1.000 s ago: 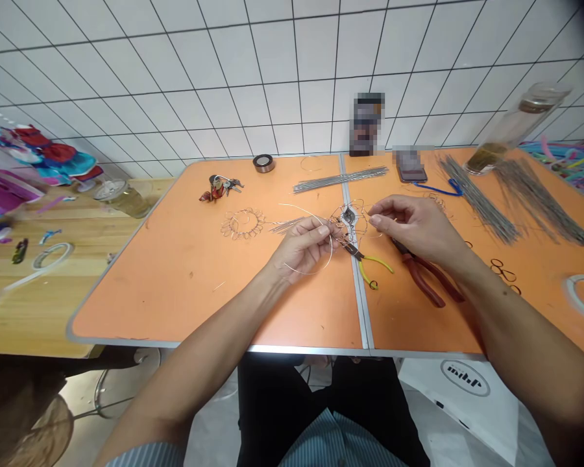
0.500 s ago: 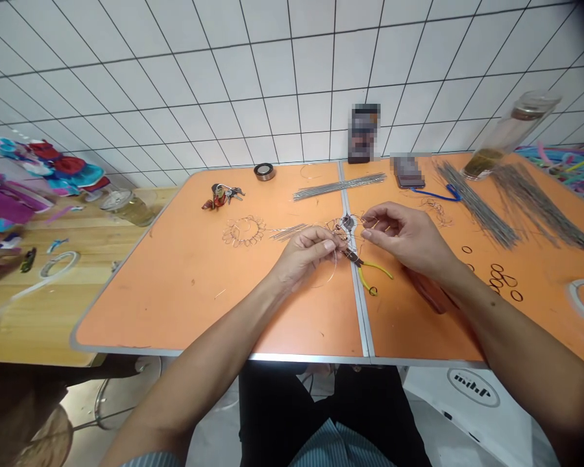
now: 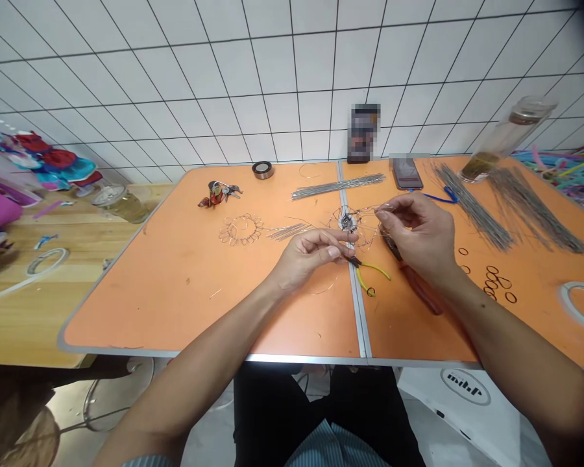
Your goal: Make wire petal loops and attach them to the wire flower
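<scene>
A thin copper wire ring with loops hangs between my two hands over the table's middle seam. My left hand holds its left side, thumb and fingers closed near the edge. My right hand, higher and to the right, pinches a wire end between thumb and fingertips. Beneath the hands lie yellow-handled pliers. Red-handled pliers lie partly hidden under my right hand. A finished-looking looped wire ring rests on the left, beside short loose wires.
On the orange table are keys, a tape roll, a wire bundle, more wire bundles, small dark rings and a leaning glass bottle. A phone stands against the tiled wall.
My right hand has moved right and up, drawing its wire end away from my left hand. The left hand's fingers have straightened somewhat. The view has shifted slightly.
</scene>
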Demonstrator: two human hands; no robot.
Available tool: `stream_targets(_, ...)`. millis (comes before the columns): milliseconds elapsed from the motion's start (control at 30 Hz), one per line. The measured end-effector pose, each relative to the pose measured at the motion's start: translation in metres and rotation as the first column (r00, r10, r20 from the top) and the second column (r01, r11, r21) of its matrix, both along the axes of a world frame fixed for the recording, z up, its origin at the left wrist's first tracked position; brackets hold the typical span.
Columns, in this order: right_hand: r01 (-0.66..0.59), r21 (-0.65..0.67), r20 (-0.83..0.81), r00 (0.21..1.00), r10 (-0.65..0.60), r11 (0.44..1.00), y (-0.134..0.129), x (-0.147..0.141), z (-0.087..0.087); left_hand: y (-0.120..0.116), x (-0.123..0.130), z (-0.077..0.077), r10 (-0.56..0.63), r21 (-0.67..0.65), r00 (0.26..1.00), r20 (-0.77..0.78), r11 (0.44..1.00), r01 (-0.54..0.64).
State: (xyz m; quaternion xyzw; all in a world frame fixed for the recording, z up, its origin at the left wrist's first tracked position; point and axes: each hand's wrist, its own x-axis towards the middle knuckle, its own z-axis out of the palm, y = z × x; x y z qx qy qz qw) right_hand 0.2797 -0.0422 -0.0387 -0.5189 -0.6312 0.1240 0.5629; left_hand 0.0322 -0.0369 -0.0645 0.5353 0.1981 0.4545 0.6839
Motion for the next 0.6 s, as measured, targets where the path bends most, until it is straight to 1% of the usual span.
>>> stream_targets(133,0.038,0.033,-0.049,0.998,-0.036,0.999,0.005,0.007,0.001,-0.001,-0.003,0.007,0.045,-0.031,0.999,0.011,0.999,-0.044)
stream_targets(233,0.036,0.062,-0.118,0.993,-0.029,0.997,0.007,0.010,0.006,0.003,-0.006,0.009,0.130,-0.088,0.990,0.051,0.988,-0.125)
stream_targets(367,0.036,0.149,-0.185,0.983,-0.008,0.988,0.005,0.008,0.014,0.011,-0.008,0.008,0.249,-0.212,0.966,0.071,0.950,-0.229)
stream_targets(433,0.034,0.184,-0.180,0.984,-0.001,0.982,0.004,0.007,0.016,0.013,-0.009,0.008,0.258,-0.259,0.963,0.072,0.938,-0.232)
stream_targets(500,0.032,0.206,-0.161,0.987,0.002,0.978,0.003,0.007,0.016,0.013,-0.008,0.008,0.237,-0.286,0.968,0.083,0.936,-0.205)
stream_targets(600,0.023,0.236,-0.120,0.993,0.005,0.972,0.001,0.008,0.012,0.011,-0.007,0.010,0.194,-0.285,0.976,0.099,0.945,-0.159)
